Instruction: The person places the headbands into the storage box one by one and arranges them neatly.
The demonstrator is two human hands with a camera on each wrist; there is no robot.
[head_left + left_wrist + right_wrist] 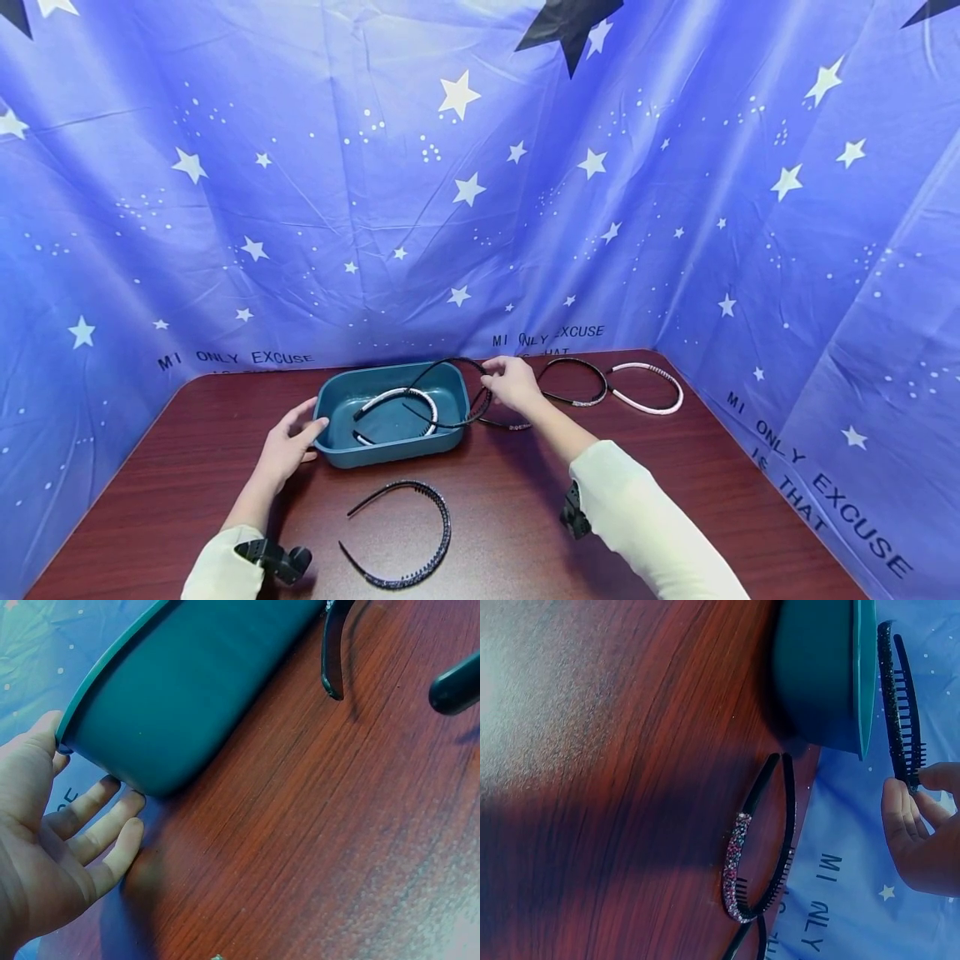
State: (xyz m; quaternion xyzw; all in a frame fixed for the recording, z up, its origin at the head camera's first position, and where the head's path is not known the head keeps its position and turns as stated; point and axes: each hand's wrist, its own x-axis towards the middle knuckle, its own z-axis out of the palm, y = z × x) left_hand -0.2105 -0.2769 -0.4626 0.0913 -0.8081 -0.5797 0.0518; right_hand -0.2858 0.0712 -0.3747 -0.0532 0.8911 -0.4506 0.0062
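My left hand (287, 442) holds the left end of a teal plastic bin (367, 456), its thumb at the rim and other fingers against the outer wall in the left wrist view. Inside the bin lies a white headband (434, 410) with dark tips. My right hand (514, 385) pinches a black toothed headband (459, 362) by its curved part. That headband is raised over the bin's right end, its tips pointing left. In the right wrist view its outer band looks glittery.
A black headband (405, 582) lies in front of the bin. To the right are a headband with a multicoloured sparkly section (733, 859), another dark headband (603, 385) and a pale pink headband (678, 392). Star-printed cloth (420, 208) hangs behind the wooden table (510, 517).
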